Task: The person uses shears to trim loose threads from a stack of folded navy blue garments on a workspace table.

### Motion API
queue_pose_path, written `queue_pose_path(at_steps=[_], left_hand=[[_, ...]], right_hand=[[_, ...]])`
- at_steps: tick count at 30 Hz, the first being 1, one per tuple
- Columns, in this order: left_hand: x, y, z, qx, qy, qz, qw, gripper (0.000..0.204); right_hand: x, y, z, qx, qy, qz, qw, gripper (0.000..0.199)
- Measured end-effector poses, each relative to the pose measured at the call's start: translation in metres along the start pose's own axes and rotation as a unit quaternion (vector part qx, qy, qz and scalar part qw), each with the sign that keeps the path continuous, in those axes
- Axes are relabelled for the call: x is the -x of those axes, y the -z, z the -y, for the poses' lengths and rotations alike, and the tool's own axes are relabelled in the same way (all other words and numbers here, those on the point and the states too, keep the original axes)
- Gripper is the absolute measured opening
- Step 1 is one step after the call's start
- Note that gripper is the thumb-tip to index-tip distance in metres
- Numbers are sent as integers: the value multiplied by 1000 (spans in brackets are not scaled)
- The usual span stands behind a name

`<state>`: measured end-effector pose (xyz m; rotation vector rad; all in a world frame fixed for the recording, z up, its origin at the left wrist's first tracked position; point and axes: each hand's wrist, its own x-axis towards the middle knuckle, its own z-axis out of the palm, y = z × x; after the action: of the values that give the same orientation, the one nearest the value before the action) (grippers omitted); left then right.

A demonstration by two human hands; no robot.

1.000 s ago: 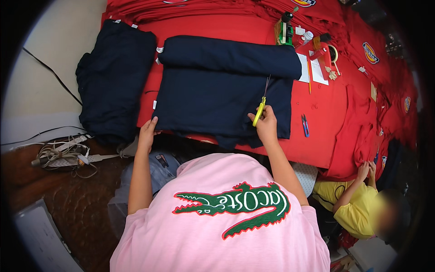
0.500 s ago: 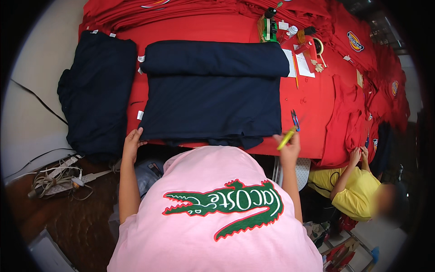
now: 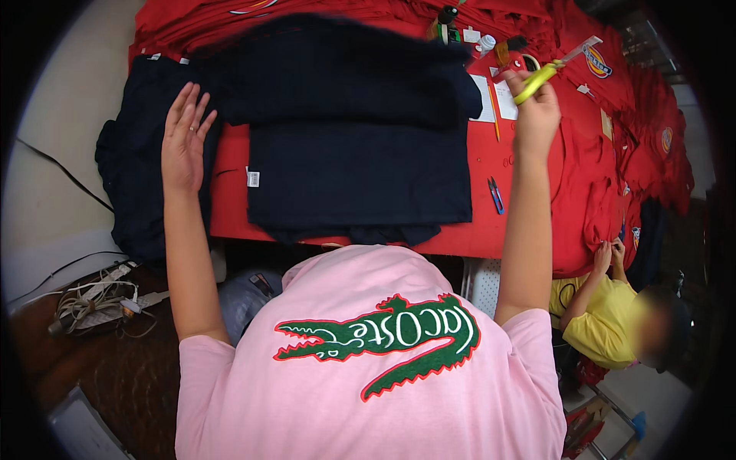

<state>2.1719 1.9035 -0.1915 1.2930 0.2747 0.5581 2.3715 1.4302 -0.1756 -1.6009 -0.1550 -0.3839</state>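
Note:
My left hand (image 3: 184, 142) is raised with the fingers stretched out and nothing in it, over the left end of a dark navy garment (image 3: 360, 176). The garment's upper part is blurred and spread toward the far side. A small white tag shows at its left edge. My right hand (image 3: 537, 123) is closed round yellow-handled scissors (image 3: 538, 83), whose thin pale blade points far right. It hovers past the garment's right end, above the red cloth. Under the left hand lies a folded pile of navy garments (image 3: 130, 169).
Blue thread snips (image 3: 496, 196) and an orange pencil (image 3: 494, 113) lie on the red tabletop (image 3: 491, 157). Red shirts (image 3: 590, 153) are heaped along the far and right sides. A person in yellow (image 3: 602, 330) handles red cloth at right. Tangled cables (image 3: 92, 307) sit lower left.
Both hands have moved up and away from the near edge. My left hand has let go of the garment's near left corner. The garment's rolled far part has spread out leftward and farther away.

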Motion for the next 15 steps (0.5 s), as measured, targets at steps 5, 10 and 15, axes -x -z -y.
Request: queue_pose_path(at_steps=[5,10,15], left_hand=[[79,-68,70,-159,57,182,969,17],[176,-143,134,-378,-2,399,835,21],[183,-167,143,-470,1,388,793,13]], right_hand=[[24,75,-19,62,-83,-21,994,25],[149,186,-87,188,-228,-2,955,18],[217,230,-92,130,-368,-25,920,22]])
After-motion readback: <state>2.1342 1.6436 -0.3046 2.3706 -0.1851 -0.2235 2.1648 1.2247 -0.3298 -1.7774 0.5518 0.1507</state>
